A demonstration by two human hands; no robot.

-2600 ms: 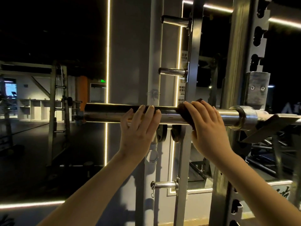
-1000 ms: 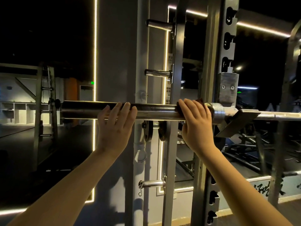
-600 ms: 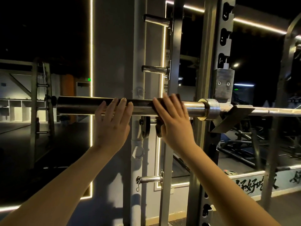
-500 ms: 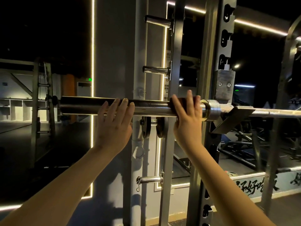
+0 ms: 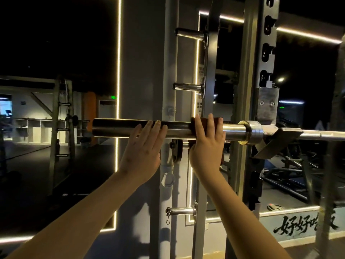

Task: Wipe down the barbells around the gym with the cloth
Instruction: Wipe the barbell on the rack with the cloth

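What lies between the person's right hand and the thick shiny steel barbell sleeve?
A dark reddish-brown cloth lies there, draped over the steel barbell sleeve. The right hand presses on it with straight fingers. The head view shows this.

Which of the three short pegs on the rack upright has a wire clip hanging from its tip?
The lowest peg, below the barbell: a wire clip dangles from its left end. The top peg and middle peg have bare ends.
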